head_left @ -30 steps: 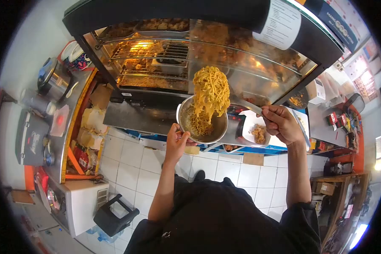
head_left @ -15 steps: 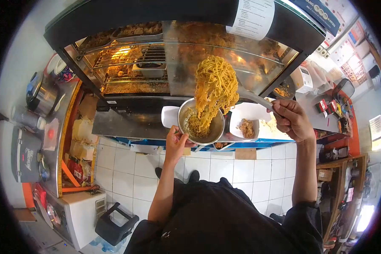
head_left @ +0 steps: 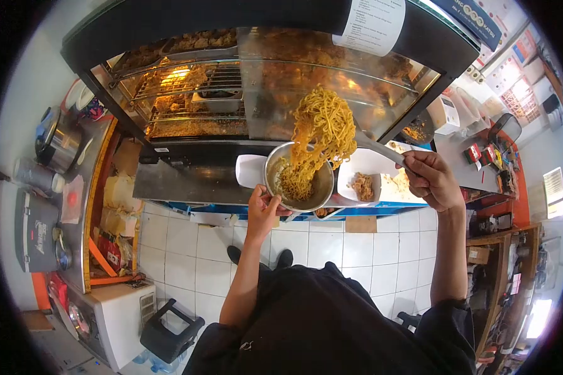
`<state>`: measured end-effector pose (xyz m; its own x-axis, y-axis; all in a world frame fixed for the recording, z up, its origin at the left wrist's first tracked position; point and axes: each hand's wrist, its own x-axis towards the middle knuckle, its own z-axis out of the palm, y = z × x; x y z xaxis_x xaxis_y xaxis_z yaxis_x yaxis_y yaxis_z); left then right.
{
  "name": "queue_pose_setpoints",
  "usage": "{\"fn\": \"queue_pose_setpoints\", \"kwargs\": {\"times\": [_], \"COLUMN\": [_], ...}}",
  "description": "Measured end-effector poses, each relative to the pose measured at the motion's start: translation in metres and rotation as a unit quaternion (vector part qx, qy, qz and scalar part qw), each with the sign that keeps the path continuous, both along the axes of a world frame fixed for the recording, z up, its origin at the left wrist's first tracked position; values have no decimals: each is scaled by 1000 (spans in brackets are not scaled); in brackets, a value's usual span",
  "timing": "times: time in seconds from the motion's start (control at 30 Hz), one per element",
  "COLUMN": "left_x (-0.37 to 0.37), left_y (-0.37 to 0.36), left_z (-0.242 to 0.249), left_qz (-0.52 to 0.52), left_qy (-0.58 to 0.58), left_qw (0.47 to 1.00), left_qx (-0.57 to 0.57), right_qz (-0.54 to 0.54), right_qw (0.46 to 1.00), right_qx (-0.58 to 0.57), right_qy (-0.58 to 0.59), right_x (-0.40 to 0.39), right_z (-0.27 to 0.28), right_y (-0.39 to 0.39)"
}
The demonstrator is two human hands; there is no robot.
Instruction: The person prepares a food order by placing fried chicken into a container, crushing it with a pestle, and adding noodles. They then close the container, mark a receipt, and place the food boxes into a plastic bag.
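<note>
Noodles hang in a clump off the utensil, strands trailing into the metal bowl at the bench's near edge. Your right hand has its fingers clamped round the handle; your left hand has its fingers clamped on the bowl's near-left rim. White tray just left. Judgement: hold the bowl level beneath the clump, wrist firm against the load; move the utensil smoothly so loose strands stay inside the rim.

Noodles golden yellow; bowl silver, utensil grey. Small tray white. Shirt black (white mark on it). Floor white, grey grid. Cabinet black, amber glow inside.
</note>
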<state>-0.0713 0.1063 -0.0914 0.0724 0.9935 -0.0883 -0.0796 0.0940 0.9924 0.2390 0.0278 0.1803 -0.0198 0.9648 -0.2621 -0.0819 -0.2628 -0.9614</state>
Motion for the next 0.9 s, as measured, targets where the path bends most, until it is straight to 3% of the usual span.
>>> {"fn": "queue_pose_setpoints", "kwargs": {"times": [0.1, 0.2, 0.37, 0.5, 0.9], "left_x": [-1, 2, 7, 12, 42], "left_y": [1, -3, 10, 11, 3], "left_z": [-8, 5, -35, -28, -28], "left_qz": [20, 6, -6, -15, -56], "left_qy": [70, -29, -5, 51, -37], "left_qw": [995, 999, 1000, 999, 998], "left_qx": [73, 12, 4, 8, -10], "right_qz": [-5, -20, -23, -45, -100], "right_qw": [1000, 1000, 1000, 999, 995], "right_qx": [3, -5, 5, 17, 15], "right_qy": [2, 6, 13, 3, -6], "right_x": [1, 6, 19, 35, 96], "right_z": [-2, -1, 8, 12, 0], "right_y": [-1, -4, -12, -21, -53]}}
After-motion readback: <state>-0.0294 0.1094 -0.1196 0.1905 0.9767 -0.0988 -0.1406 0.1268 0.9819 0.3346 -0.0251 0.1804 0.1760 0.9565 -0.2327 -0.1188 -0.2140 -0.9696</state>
